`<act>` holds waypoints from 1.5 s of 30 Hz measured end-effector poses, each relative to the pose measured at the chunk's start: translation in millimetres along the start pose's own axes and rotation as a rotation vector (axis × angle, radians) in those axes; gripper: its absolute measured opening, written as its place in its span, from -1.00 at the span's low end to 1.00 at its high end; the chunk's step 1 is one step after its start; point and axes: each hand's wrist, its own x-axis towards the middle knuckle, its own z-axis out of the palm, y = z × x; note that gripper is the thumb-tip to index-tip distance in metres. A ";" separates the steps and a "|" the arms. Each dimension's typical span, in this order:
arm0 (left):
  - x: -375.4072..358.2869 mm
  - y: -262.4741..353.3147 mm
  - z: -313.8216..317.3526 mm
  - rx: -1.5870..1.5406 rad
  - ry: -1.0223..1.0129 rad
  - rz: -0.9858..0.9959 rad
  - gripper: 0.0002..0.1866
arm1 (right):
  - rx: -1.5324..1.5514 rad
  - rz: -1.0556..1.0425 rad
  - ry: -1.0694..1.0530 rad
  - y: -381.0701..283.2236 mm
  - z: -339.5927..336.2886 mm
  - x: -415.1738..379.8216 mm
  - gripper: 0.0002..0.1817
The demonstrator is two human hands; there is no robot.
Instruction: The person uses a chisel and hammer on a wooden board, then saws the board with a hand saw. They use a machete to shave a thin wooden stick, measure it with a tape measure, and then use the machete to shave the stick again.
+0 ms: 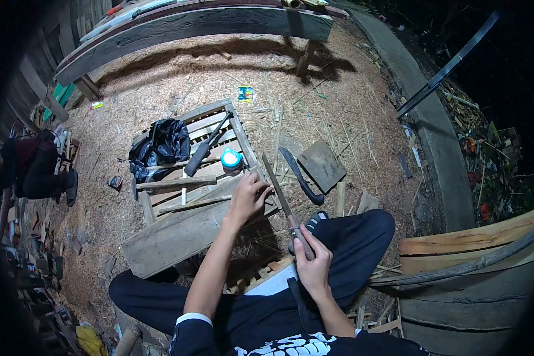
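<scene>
My right hand [313, 261] is wrapped round the brown handle of a long narrow knife [282, 199], whose blade points up and away. My left hand [250, 199] is beside the blade, over the near right edge of a slatted wooden table [237, 127]. Its fingers are pressed together, and what they pinch, if anything, is too small to name. On the slats stand a light blue and white round container [231, 158], a dark-headed tool [203, 151] and a black plastic bag [166, 142]. A curved dark-handled knife [302, 178] lies on the ground to the right.
A square board [321, 166] lies beyond the curved knife. A long wooden bench [196, 38] crosses the back. Another person [38, 166] sits at the far left. Large planks [469, 267] and a long branch [457, 268] are at the right. Shavings cover the ground.
</scene>
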 end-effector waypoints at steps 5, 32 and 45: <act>2.1 -0.7 3.8 -0.020 -0.034 -0.035 -0.85 | 0.019 -0.023 0.015 8.9 26.9 30.2 -0.59; -0.1 10.1 0.1 -0.005 -0.100 -0.051 -0.88 | 0.029 0.078 0.000 -6.0 37.6 44.6 -0.56; 0.6 12.2 1.9 0.014 0.000 -0.032 -0.88 | 0.013 0.027 0.031 6.6 35.8 39.4 -0.60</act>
